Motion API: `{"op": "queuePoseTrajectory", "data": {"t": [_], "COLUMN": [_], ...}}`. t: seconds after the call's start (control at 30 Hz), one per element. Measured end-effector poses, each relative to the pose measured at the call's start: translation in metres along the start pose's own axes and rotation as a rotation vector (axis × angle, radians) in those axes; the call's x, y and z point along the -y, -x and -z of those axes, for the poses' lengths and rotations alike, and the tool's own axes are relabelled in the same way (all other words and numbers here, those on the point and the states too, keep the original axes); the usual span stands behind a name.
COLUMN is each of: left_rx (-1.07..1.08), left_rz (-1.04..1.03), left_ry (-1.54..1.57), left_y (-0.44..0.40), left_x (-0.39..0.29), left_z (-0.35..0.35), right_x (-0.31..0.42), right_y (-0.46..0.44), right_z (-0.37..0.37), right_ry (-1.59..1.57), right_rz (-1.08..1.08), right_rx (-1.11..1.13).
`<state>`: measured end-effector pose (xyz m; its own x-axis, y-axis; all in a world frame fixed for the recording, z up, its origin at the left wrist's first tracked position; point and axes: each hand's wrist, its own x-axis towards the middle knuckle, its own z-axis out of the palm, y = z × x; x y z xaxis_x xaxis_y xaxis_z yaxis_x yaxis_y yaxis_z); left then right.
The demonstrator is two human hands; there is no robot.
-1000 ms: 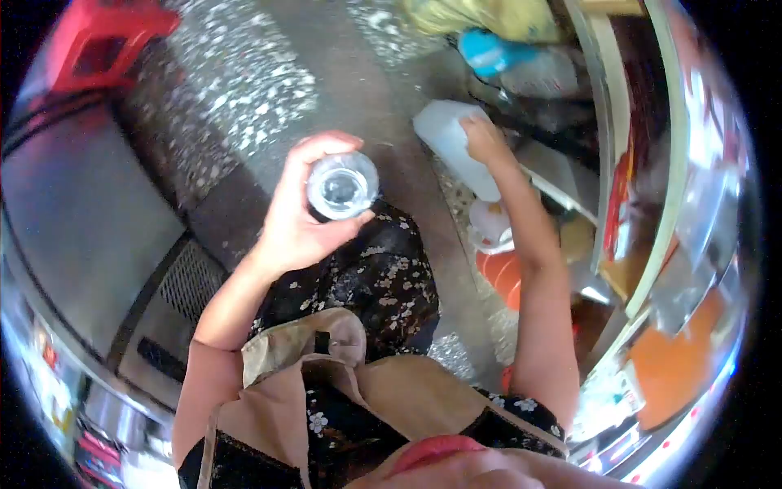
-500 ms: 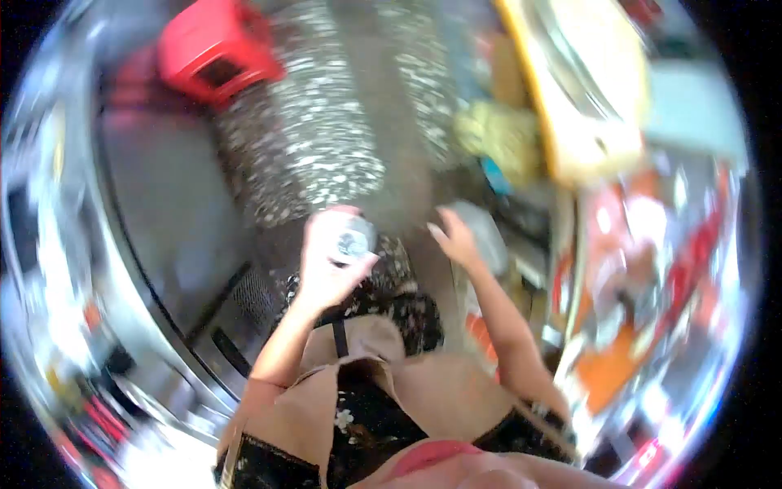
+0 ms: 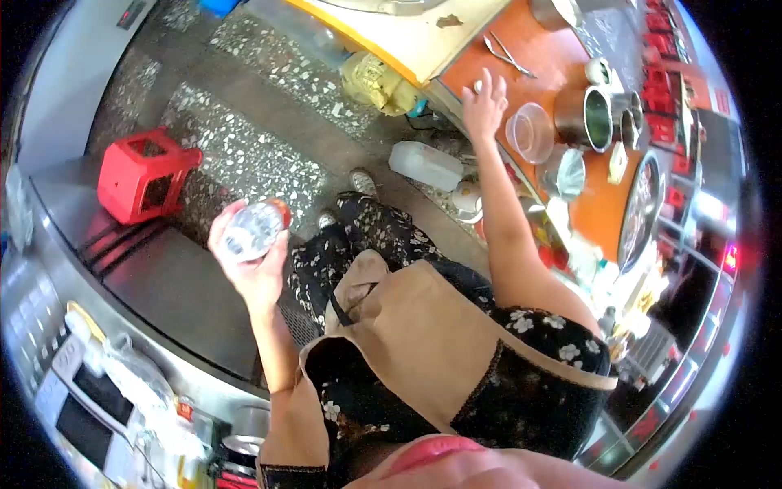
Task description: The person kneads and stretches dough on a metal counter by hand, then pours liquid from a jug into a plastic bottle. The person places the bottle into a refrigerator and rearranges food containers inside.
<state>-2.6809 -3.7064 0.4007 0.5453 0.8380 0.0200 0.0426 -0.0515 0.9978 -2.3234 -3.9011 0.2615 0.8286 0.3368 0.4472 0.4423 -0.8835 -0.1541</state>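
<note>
My left hand (image 3: 252, 273) is wrapped round a clear cup (image 3: 251, 231), which is tilted and has something reddish at its far end. My right hand (image 3: 485, 106) reaches over the edge of the orange counter (image 3: 590, 213) with its fingers spread and nothing in them. Beside that hand are metal tongs (image 3: 510, 57) and a clear round plastic container (image 3: 531, 133). A white translucent jug (image 3: 426, 165) lies below the counter, away from both hands.
Metal pots (image 3: 583, 119) and a large round tray (image 3: 639, 212) stand on the counter. A red stool (image 3: 147, 175) is on the floor at the left, near a dark-topped surface (image 3: 175, 301). A yellow bag (image 3: 376, 83) sits beneath the counter's corner.
The view has turned toward the counter. My right hand has left the white jug and is over the counter. My left hand still holds the cup, now tilted and further left in view.
</note>
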Motion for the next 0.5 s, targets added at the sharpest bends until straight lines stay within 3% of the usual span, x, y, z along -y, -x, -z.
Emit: {"op": "queuePoseTrajectory", "data": {"t": [0.03, 0.07, 0.13, 0.17, 0.23, 0.3, 0.37, 0.43, 0.5], "left_rx": [0.013, 0.030, 0.069, 0.108, 0.098, 0.094, 0.090, 0.140, 0.094], "left_rz": [0.021, 0.050, 0.030, -0.014, 0.004, 0.078, 0.030, 0.035, 0.022], "left_ry": [0.033, 0.058, -0.049, -0.183, 0.019, 0.068, 0.004, -0.018, -0.114], "left_y": [0.000, -0.001, -0.008, -0.013, -0.019, -0.021, -0.025, -0.025, -0.030], "left_x": [-0.007, -0.010, -0.011, -0.012, -0.022, -0.028, -0.042, -0.050, -0.067], "left_z": [-0.013, -0.025, -0.041, -0.046, -0.063, -0.070, -0.069, -0.068, -0.066], "right_x": [-0.020, -0.042, -0.042, -0.032, 0.035, 0.113, 0.171, 0.198, 0.219], "right_y": [-0.004, -0.010, -0.013, -0.014, -0.025, -0.040, -0.060, -0.083, -0.095], "right_z": [-0.014, -0.024, -0.028, -0.029, 0.014, 0.081, 0.159, 0.203, 0.217], "right_ry": [-0.001, -0.013, -0.102, -0.197, -0.717, -1.222, -1.488, -1.335, -1.310], "right_rz": [-0.068, 0.115, 0.174, 0.084, -0.048, 0.092, 0.437, 0.985, 1.142], "right_rx": [0.141, 0.329, 0.353, 0.373, 0.478, 0.744, 0.848, 0.799, 0.859]}}
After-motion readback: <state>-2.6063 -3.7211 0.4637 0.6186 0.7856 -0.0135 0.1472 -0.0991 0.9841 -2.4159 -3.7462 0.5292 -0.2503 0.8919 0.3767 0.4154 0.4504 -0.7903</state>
